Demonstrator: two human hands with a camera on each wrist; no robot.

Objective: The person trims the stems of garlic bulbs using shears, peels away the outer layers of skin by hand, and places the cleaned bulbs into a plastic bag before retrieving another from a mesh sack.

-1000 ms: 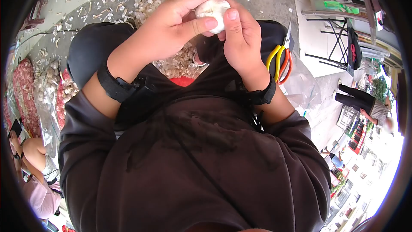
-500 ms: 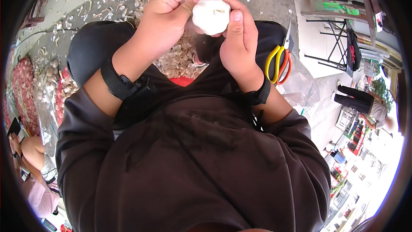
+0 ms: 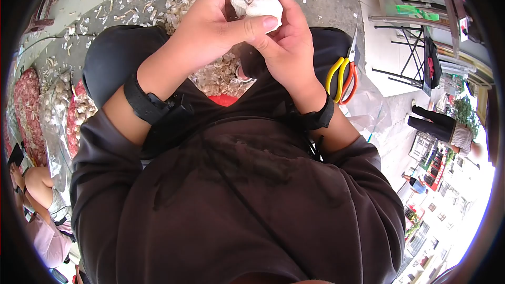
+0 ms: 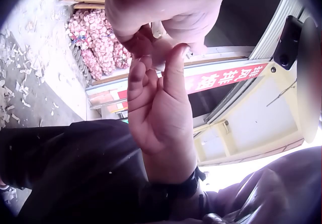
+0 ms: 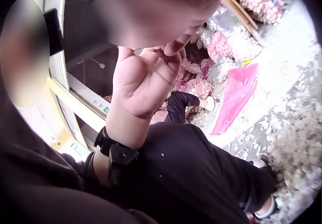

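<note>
A white garlic bulb [image 3: 265,9] is held between both hands over the lap in the head view. My left hand [image 3: 218,18] grips it from the left, thumb laid across its near side and forefinger arched over the top. My right hand [image 3: 289,47] cups the bulb from the right with curled fingers. A loose white flap of garlic skin [image 3: 241,0] stands up at the bulb's left side, by the left fingers. In both wrist views the hands largely hide the bulb. Scissors [image 3: 353,47] with yellow and orange handles lie on the right thigh.
Garlic skins [image 3: 218,76] are heaped between the legs, and more litter the floor beyond. Mesh sacks of garlic [image 3: 29,110] stand at the left near another seated person. A folding black frame [image 3: 415,52] stands at the right. Pink sheeting [image 5: 236,95] lies on the floor.
The bulb has turned in the hands, and a flap of skin now stands off its left side. The left thumb has moved back across the bulb's near side.
</note>
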